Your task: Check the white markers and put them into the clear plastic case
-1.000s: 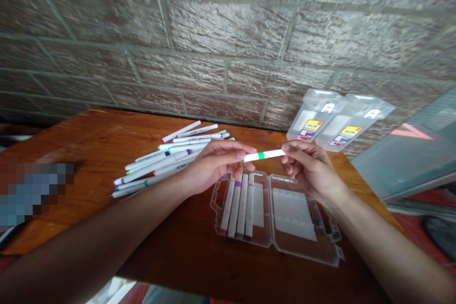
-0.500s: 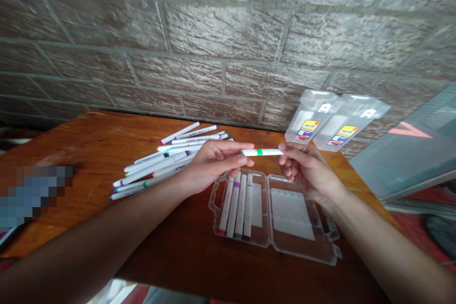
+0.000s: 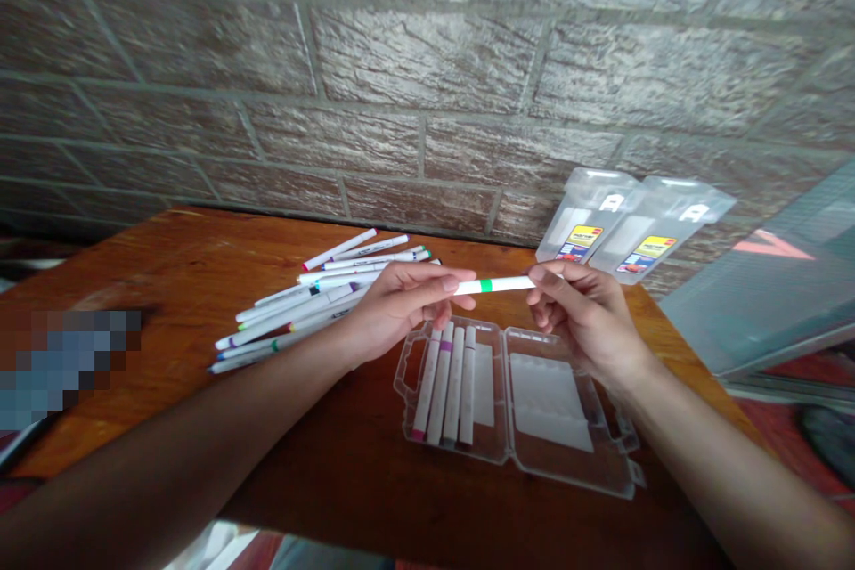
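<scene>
Both hands hold one white marker with a green band [image 3: 494,285] level above an open clear plastic case [image 3: 554,454]. My left hand [image 3: 404,307] pinches the marker's left end. My right hand [image 3: 578,316] pinches its right end. Inside the case's left half lie several white markers [image 3: 447,383] side by side; the right half shows only a white insert. A loose pile of white markers [image 3: 313,298] lies on the wooden table [image 3: 166,267] just left of my left hand.
Two closed clear marker cases with yellow labels [image 3: 618,227] lean against the brick wall at the back right. A grey-green panel [image 3: 768,294] slopes beside the table's right edge. A blurred patch sits at the table's left edge.
Both hands and the marker stay almost where they were; the marker tilts slightly between level and right end up.
</scene>
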Demonstrator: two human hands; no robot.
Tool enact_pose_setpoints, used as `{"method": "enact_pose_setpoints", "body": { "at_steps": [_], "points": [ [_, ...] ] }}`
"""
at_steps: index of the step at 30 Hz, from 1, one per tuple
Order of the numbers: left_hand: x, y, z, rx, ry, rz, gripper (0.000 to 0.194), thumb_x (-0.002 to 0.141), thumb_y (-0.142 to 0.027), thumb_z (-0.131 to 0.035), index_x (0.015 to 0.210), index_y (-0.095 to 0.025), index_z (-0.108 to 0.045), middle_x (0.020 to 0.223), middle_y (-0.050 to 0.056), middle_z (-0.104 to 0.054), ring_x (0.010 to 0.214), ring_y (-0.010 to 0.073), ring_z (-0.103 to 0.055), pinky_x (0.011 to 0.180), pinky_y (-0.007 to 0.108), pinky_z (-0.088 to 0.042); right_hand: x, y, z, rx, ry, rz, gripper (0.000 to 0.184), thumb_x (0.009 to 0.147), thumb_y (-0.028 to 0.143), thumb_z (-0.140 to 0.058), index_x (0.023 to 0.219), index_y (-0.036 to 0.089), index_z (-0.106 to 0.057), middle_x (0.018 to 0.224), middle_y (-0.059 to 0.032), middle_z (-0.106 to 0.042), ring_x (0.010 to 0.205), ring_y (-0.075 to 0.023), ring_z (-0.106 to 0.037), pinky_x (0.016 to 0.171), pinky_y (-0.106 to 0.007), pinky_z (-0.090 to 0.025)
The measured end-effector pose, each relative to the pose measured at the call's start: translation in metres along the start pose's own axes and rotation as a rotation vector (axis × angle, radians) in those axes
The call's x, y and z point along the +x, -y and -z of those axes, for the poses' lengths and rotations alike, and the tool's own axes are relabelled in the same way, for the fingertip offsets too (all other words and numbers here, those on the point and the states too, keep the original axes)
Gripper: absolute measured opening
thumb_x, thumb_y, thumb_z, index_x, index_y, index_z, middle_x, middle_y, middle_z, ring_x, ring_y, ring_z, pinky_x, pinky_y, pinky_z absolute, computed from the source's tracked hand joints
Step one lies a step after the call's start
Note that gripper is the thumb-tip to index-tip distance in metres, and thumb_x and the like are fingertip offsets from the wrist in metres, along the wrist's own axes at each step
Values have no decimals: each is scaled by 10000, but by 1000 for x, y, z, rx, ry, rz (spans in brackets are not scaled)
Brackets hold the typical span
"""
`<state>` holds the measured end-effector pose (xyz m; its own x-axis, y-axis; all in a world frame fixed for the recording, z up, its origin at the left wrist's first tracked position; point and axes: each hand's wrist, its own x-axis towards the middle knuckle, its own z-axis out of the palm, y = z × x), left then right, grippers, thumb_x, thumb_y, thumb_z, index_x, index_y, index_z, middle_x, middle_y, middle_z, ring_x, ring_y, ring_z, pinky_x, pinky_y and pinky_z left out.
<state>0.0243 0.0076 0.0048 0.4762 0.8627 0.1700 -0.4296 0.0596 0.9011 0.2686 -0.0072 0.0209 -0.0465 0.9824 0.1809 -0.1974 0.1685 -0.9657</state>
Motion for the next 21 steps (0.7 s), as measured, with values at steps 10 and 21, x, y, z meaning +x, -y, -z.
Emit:
{"method": "enact_pose_setpoints", "body": {
  "at_steps": [10,21],
  "points": [
    [4,7,4,163,-67,-38,268,860,-338,-849,1095,-209,-855,957,107,-842,546,68,-614,547,218,-466,1,-4,3,-65,-44,75,271,776,436,-934,816,193,-821,640,-7,-714,418,-76,-573,370,-172,-442],
    [5,9,6,238,-147,-43,287,805,-344,-871,1040,-180,-860,878,99,-834,533,87,-596,532,244,-458,0,-5,4,-134,-23,94,275,798,453,-916,829,199,-815,638,-9,-713,423,-84,-574,386,-191,-448]
  ]
}}
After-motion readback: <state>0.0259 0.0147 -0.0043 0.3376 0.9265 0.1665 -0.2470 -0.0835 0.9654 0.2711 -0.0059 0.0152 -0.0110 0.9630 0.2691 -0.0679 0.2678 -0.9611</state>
